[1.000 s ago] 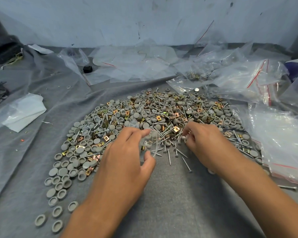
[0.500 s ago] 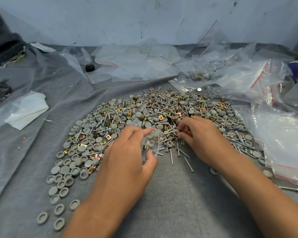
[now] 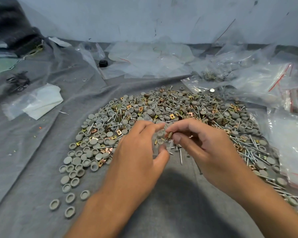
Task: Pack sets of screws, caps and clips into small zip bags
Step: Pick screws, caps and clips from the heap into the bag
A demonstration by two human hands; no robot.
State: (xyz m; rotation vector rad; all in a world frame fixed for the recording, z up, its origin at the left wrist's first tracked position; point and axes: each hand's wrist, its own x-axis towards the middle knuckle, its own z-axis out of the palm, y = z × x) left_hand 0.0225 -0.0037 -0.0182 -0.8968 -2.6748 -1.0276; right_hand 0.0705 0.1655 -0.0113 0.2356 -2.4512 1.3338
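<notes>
Pinching a clear bag (image 3: pixel 159 141) between thumb and curled fingers, the left hand (image 3: pixel 138 152) meets the right hand (image 3: pixel 203 146), whose fingertips grip a brass clip (image 3: pixel 169 134) at the bag's mouth, just above the pile (image 3: pixel 162 114) of caps, screws and clips on the cloth (image 3: pixel 41 152)

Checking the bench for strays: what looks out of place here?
A few grey caps lie apart from the main pile, near the cloth's front left. A lone black cap sits far back among empty bags.
</notes>
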